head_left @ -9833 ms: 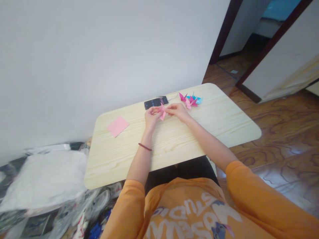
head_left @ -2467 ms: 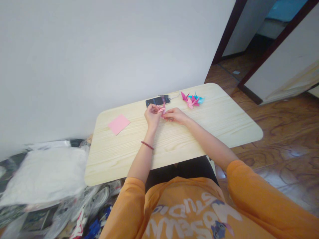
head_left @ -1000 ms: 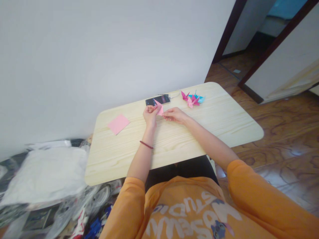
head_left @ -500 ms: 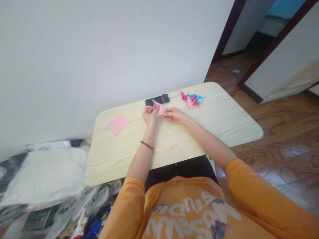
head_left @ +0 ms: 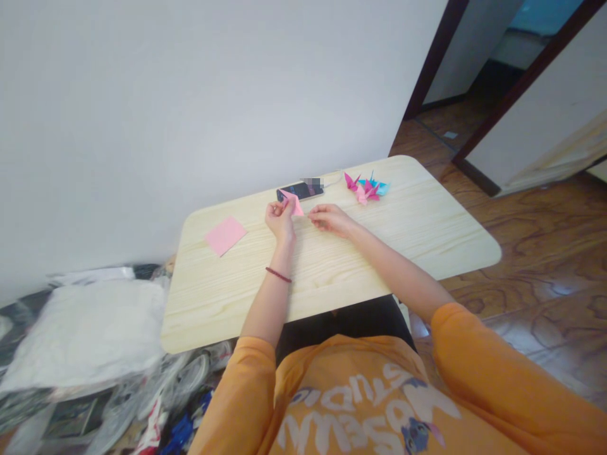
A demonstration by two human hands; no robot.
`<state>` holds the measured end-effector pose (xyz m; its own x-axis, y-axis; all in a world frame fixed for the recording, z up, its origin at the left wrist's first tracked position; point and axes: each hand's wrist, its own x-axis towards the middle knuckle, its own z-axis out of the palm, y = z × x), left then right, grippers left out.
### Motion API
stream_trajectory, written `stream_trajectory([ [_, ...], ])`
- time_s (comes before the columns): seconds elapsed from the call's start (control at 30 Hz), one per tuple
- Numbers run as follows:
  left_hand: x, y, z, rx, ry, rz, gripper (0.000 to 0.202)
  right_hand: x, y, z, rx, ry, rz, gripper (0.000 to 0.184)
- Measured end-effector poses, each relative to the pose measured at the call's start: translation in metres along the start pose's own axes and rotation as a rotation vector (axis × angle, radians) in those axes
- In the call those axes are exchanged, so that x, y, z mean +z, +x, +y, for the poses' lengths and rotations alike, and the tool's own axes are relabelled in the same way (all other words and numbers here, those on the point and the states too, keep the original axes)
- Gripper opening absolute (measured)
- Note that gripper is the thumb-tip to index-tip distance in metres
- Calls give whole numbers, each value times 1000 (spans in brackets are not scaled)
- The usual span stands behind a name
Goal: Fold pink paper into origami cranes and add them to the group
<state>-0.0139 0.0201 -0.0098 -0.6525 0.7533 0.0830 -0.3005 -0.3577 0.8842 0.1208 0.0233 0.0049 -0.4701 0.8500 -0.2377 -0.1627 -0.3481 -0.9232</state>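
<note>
Between the thumb and fingers of my left hand (head_left: 281, 220) is a pink origami paper (head_left: 294, 203), folded to a pointed shape with one corner jutting right. My right hand (head_left: 331, 220) is just to the right of it, a small gap away. Its fingers are drawn together at the tips, and nothing shows in them. Behind the folded paper lies a dark phone (head_left: 308, 189), partly covered by it. A flat square of pink paper (head_left: 226, 236) rests on the table to the left of my left hand.
Several folded paper cranes, pink (head_left: 363, 193) and blue (head_left: 380, 189), sit at the back right of the pale wooden table (head_left: 341, 265). A white cable (head_left: 336, 180) runs from the phone. The wall (head_left: 237, 95) borders the far edge; bagged items (head_left: 95, 328) stand at left.
My left hand has moved slightly left with the folded paper. My right hand has let go of the paper's right corner and stayed almost in place.
</note>
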Motion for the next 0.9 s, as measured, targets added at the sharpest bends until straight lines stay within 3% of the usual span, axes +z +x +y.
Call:
stream_trajectory([
  [0.23, 5, -12, -1, 22, 90, -164, 36, -1, 4, -2, -103, 56, 145, 17],
  [0.47, 7, -22, -1, 92, 149, -285, 31, -1, 6, -2, -123, 152, 159, 19],
  [0.67, 8, -26, -3, 140, 166, -270, 31, -1, 5, -2, -104, 226, 133, 12],
  [0.9, 10, -25, 1, 103, 165, -158, 37, 3, 2, 0, -63, 158, 68, 12],
])
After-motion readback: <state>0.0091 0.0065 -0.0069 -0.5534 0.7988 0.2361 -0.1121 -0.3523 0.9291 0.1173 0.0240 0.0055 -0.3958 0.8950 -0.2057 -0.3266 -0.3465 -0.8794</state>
